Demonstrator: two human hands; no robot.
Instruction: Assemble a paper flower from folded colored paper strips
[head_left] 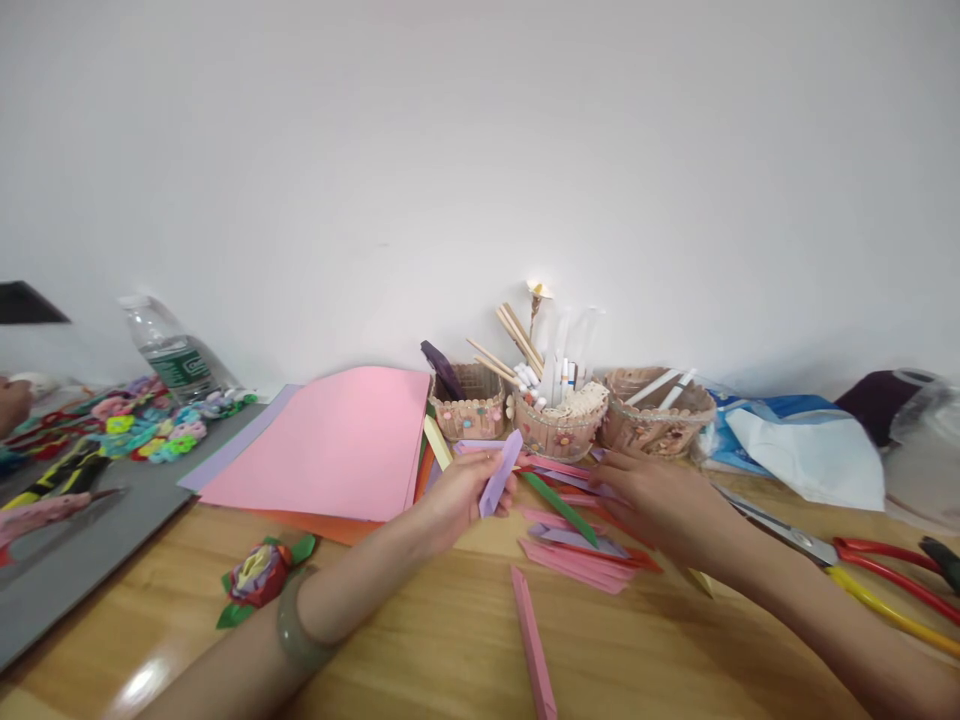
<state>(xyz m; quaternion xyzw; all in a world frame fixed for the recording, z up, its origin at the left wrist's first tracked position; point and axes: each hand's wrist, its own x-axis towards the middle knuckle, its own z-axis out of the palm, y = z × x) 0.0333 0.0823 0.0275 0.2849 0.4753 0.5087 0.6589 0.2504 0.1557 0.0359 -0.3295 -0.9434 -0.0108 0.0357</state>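
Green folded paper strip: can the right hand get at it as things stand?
Probably yes. The right hand is close beside the green folded paper strip, which lies across pink and purple paper strips; nothing visible covers it. Whether that hand already grips something is hidden.

Plain pale-grey wall (480, 150): is filling ten through two o'clock. Glossy light-brown wood-grained tabletop (420, 645): is stretching across six o'clock. White glare patch (142, 685): is shining between seven and eight o'clock.
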